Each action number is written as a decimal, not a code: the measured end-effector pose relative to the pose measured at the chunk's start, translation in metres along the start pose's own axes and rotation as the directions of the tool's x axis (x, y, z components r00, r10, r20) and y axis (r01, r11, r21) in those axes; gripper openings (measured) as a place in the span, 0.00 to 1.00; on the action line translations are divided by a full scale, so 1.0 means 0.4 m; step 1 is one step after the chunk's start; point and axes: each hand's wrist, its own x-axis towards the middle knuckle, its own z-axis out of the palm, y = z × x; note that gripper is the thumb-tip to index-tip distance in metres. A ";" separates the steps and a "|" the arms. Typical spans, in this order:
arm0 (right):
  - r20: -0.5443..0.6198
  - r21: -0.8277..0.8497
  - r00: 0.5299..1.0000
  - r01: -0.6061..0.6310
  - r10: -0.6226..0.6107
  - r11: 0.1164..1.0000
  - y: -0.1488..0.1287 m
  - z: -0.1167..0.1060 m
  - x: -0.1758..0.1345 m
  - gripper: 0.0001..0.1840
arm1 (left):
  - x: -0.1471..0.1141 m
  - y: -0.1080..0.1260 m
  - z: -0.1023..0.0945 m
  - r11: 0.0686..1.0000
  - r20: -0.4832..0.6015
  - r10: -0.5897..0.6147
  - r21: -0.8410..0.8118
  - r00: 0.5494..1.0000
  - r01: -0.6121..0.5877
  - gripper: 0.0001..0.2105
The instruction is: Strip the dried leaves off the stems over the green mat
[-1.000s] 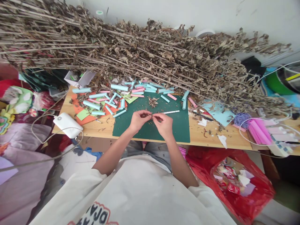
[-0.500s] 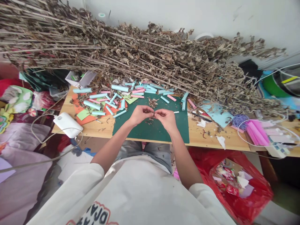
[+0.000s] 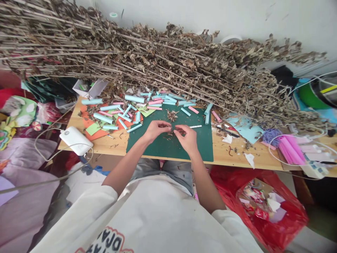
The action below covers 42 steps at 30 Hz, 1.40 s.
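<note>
My left hand point(image 3: 157, 130) is pinched over the green mat point(image 3: 171, 151), with brown dried leaf at its fingertips. Close to its right, my right hand point(image 3: 186, 137) has thumb and fingers pressed together; whatever sits between them is too small to make out. A narrow gap separates the two sets of fingertips. Beneath them lie dark leaf crumbs point(image 3: 169, 136) on the mat. Just beyond the hands is a small heap of dried leaves point(image 3: 172, 115). A thin white stick point(image 3: 196, 126) rests to the right of my right hand.
Pink and blue paper rolls point(image 3: 134, 99) lie along the table's back and left. Behind them spreads a large bundle of dried stalks point(image 3: 168, 59). A white power bank point(image 3: 76, 140) sits on the left edge. Below the table at right hangs a red bag point(image 3: 295, 218) with scraps.
My hands have drawn slightly apart; their fingertips were together before. The right hand sits a little lower, and more of the white stick shows.
</note>
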 end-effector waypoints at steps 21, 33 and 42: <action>-0.107 -0.148 0.987 0.103 -0.119 0.984 -0.012 0.022 -0.003 0.08 | -0.025 -0.015 0.045 0.951 -0.156 0.213 0.258 0.964 -0.168 0.07; -0.072 0.074 0.997 0.033 -0.028 0.997 -0.023 0.015 -0.014 0.14 | -0.019 -0.027 0.041 0.968 -0.117 -0.016 -0.251 0.993 -0.014 0.17; -0.076 -0.035 0.989 0.123 -0.125 0.992 -0.027 0.033 -0.008 0.08 | -0.030 -0.036 0.055 0.991 -0.178 0.125 -0.023 0.976 -0.131 0.10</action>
